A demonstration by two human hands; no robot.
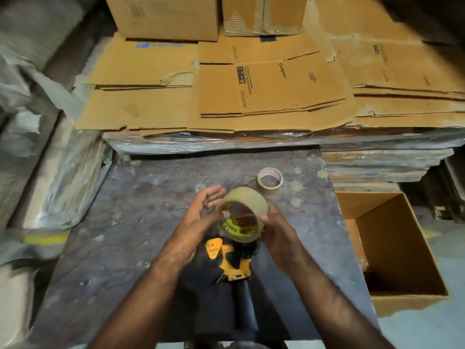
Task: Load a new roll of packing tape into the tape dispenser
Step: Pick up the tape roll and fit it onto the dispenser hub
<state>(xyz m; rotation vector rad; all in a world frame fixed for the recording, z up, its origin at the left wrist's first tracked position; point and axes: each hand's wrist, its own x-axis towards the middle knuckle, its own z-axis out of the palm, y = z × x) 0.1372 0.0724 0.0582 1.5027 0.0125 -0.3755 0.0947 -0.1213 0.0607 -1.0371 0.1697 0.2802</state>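
Observation:
A brown packing tape roll (247, 197) with a yellow printed core is held up over the table centre. My right hand (275, 226) grips its right side, thumb on the rim. My left hand (198, 215) touches its left rim with the thumb, fingers spread apart. Below the roll lies the yellow and black tape dispenser (230, 260) on the table, its dark handle pointing toward me. A near-empty cardboard tape core (270, 178) rests on the table just beyond the roll.
The work surface is a dark mottled table (141, 212). Flattened cardboard sheets (271, 91) are stacked behind it. An open cardboard box (392, 245) stands at the right. Plastic-wrapped bundles (57, 177) lie at the left.

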